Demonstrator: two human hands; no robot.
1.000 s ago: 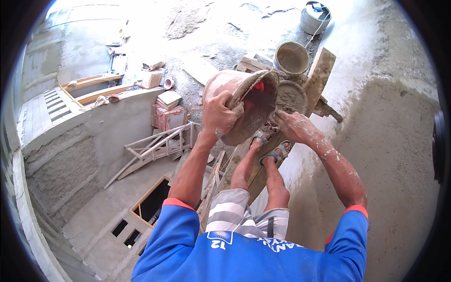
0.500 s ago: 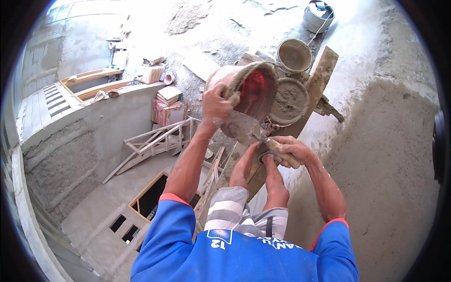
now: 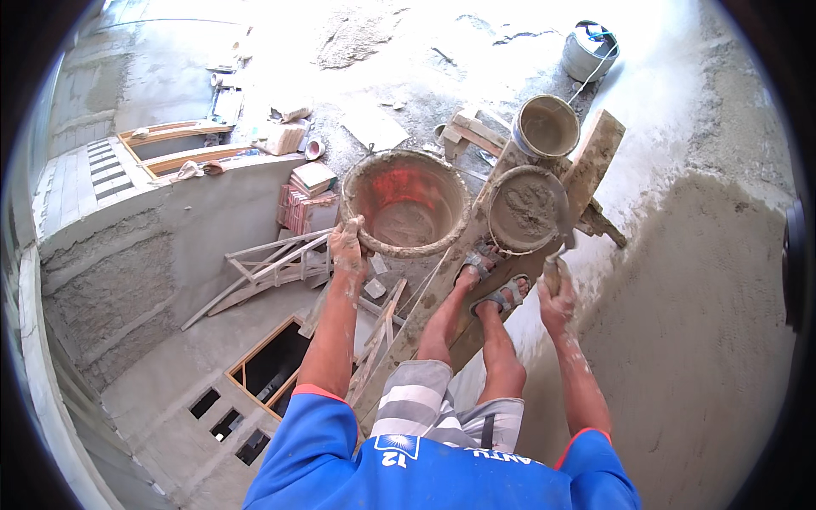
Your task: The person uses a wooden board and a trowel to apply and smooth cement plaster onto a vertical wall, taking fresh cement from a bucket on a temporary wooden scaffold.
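My left hand (image 3: 348, 244) is closed on the near-left rim of a mortar-smeared bucket (image 3: 456, 236), tilted so that its red-stained inside faces me. A little wet mortar coats its bottom. In my right hand (image 3: 558, 299) is a trowel (image 3: 554, 274), gripped by its wooden handle; its blade points away from me and shows nearly edge-on. Just beyond the blade stands a round bucket of mortar (image 3: 525, 209) on the plank, beside my sandalled feet. The trowel's tip is near that bucket's right rim; I cannot tell whether they touch.
I stand on a narrow wooden plank (image 3: 416, 311) above a lower floor with a framed opening (image 3: 270, 367). Farther along is a bucket of greyish liquid (image 3: 548, 127), then another bucket (image 3: 590, 53) with a cord. Right is a freshly plastered wall (image 3: 680, 340); left, stacked tiles (image 3: 308, 208).
The bucket in my left hand has swung from tipped sideways to its mouth facing me. My right hand has moved the trowel from beneath it, right and outward, to beside the mortar bucket.
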